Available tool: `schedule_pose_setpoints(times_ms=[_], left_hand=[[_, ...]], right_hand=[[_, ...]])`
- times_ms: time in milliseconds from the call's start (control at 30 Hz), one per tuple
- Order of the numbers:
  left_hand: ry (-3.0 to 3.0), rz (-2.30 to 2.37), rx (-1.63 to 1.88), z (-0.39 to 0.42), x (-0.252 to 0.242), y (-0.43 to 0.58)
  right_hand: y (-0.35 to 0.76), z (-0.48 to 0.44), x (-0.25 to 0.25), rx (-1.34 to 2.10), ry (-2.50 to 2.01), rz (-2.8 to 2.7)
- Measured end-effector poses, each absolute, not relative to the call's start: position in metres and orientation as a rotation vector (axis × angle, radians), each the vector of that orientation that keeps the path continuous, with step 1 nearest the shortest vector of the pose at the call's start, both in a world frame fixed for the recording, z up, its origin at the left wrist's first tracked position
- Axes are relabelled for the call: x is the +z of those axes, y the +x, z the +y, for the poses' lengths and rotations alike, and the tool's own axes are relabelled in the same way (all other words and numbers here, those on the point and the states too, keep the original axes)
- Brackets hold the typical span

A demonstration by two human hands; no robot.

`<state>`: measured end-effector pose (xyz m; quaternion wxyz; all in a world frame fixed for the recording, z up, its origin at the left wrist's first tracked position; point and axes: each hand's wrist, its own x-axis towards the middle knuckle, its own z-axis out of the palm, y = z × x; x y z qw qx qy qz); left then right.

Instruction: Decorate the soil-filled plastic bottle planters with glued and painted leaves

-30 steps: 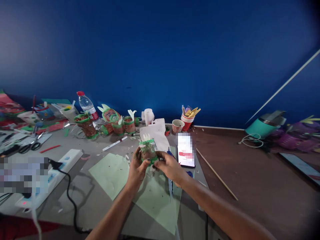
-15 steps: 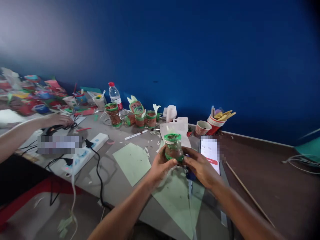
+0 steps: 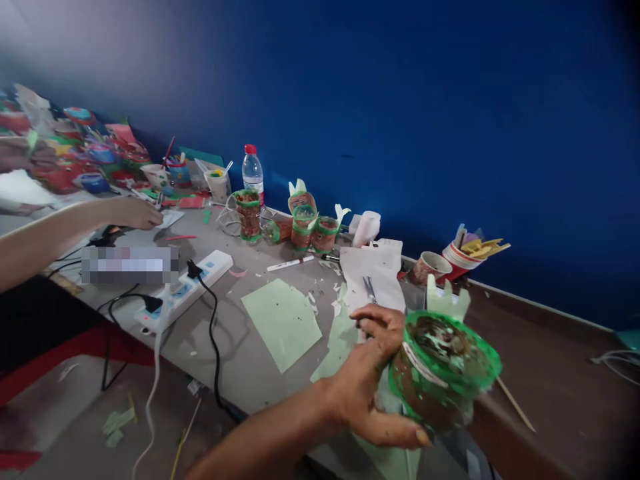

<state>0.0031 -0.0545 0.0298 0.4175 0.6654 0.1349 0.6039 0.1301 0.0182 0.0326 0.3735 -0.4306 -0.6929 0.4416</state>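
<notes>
My left hand [image 3: 373,373] is closed on a small jar [image 3: 443,373] wrapped in green tape, with brown filling and a pale green paper cutout at its back. The jar is lifted close to the camera, tilted, above the table's front edge; my thumb lies under it and my fingers curl behind it. My right hand is out of sight.
On the grey table [image 3: 250,360] lie a pale green sheet [image 3: 283,320], white paper [image 3: 373,270], a marker [image 3: 290,264] and a power strip [image 3: 190,287] with black cables. Similar jars [image 3: 303,217], a water bottle [image 3: 253,170] and paper cups [image 3: 430,267] stand by the blue wall. Another person's arm [image 3: 75,227] reaches in from the left.
The jar has come up and to the right, much closer to the camera. My right hand has left the jar and the view. The view has swung left.
</notes>
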Motion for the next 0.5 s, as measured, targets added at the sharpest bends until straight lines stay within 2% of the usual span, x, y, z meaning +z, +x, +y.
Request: schedule_pose_setpoints(times_ms=[100, 167, 267, 367, 500], left_hand=[[1.670, 0.287, 1.516, -0.056, 0.027, 0.005], [1.644, 0.266, 1.494, -0.055, 0.026, 0.005], [1.613, 0.190, 1.512, -0.054, 0.028, 0.005], [1.586, 0.157, 1.565, -0.054, 0.034, 0.002], [1.607, 0.219, 1.495, -0.052, 0.035, 0.002]], right_hand=[[0.091, 0.023, 0.036, 0.997, -0.729, -2.375], [0.065, 0.023, 0.042, 0.959, -0.602, -2.485], [0.035, 0.019, 0.048, 0.560, -0.324, -2.841], [0.019, 0.019, 0.042, 0.316, -0.149, -2.976], [0.014, 0.028, 0.028, 0.350, -0.034, -2.953]])
